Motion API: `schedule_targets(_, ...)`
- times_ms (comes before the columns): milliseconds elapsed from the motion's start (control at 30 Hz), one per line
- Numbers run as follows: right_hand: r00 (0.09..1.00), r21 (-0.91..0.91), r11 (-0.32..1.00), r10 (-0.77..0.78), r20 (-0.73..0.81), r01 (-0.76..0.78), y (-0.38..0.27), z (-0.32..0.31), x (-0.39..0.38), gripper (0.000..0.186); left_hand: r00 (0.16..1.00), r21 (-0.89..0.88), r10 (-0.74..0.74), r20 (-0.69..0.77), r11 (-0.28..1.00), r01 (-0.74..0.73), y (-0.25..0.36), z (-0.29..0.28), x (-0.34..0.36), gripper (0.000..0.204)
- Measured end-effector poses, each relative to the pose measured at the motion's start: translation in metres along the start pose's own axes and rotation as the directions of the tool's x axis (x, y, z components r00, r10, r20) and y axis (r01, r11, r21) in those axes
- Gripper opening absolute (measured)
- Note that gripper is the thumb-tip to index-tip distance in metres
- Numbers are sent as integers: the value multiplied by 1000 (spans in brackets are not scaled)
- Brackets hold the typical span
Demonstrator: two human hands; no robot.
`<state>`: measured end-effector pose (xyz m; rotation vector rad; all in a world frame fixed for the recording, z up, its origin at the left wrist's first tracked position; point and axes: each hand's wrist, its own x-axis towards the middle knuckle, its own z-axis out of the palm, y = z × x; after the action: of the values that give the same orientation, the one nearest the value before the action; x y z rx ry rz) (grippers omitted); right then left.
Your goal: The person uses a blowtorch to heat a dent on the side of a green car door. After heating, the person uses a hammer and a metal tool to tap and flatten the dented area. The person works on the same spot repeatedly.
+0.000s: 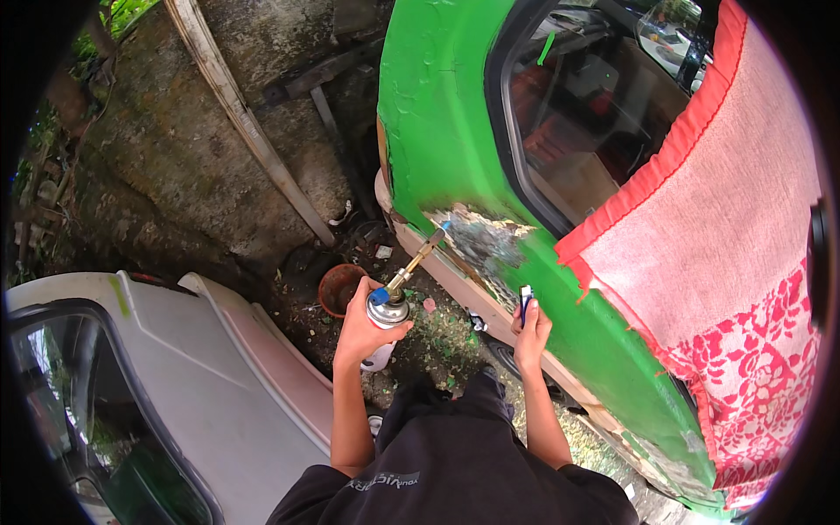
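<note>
Wrapped round a gas canister, my left hand (357,331) holds a blowtorch (404,278) with a brass nozzle and a blue knob. A small blue flame (445,226) shows at the nozzle tip, close to the green car body (446,114). Beyond the tip lies a scorched patch (486,245) where the green paint is gone, leaving grey and pale flaking edges. My right hand (532,339) is closed around a small lighter (526,297), near the lower side of the green panel and apart from the torch. No flame shows on the lighter.
A pink and red cloth (682,219) drapes over the green car beside its window (595,122). A pale grey car (210,350) stands close on the left. An orange-brown pot (339,289) sits on the littered ground, and a long board (245,114) leans beyond it.
</note>
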<state>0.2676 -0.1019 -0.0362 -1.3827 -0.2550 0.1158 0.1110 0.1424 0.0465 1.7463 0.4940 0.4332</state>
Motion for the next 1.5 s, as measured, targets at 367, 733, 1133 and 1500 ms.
schedule_targets(367,999,-5,1000,10,-32,-11,1,-10,-11,42,995,37,28,92,999,-31,12,17,-3,63)
schedule_targets(733,1000,-91,996,-11,-2,11,-16,-21,-11,50,999,87,13,35,996,-16,35,35,-14,62)
schedule_targets(1133,985,-71,996,71,156,-60,-26,-48,-8,50,992,191,-21,-126,980,45,70,60,-37,58)
schedule_targets(1500,975,-51,998,57,214,-47,-26,-49,-2,51,968,212,6,-249,976,49,84,65,-35,56)
